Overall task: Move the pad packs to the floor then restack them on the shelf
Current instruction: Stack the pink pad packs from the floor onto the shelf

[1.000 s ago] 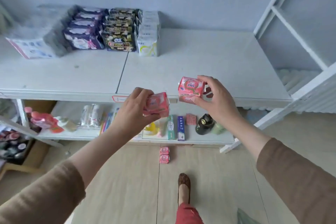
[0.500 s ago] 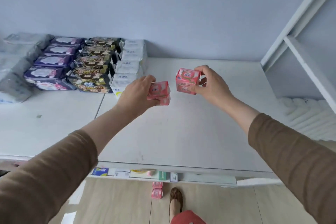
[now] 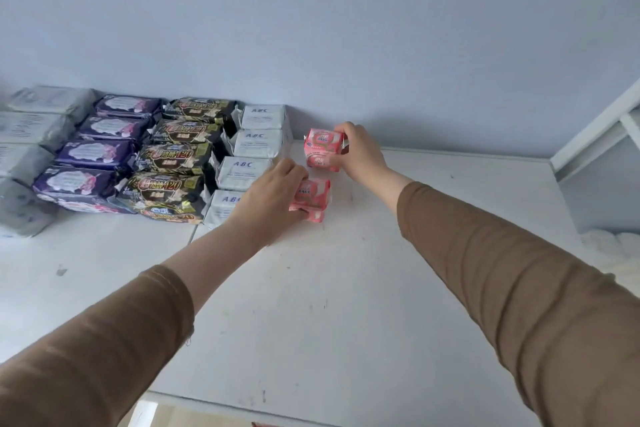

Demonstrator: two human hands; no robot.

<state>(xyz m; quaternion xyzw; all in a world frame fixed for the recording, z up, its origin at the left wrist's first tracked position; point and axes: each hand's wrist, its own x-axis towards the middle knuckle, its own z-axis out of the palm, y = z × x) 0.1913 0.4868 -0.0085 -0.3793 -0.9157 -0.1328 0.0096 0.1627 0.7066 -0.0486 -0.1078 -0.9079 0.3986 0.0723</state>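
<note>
Pinching pink pad packs in both hands, I am at the shelf (image 3: 346, 288) now. My left hand (image 3: 273, 198) has its fingers curled around the near pink packs (image 3: 311, 199), which seem to be two, one upon the other, low on the shelf surface. My right hand (image 3: 358, 152) grips the far pink packs (image 3: 322, 149) close to the wall. To the left stands the row of white packs (image 3: 249, 163). If I release unevenly, the small soft pile may tip over, or my left knuckles may push the white row.

Pink packs (image 3: 320, 149): four, two per hand
White packs (image 3: 258, 140): four
Black packs (image 3: 173, 158): four
Purple packs (image 3: 97, 152): four
</note>
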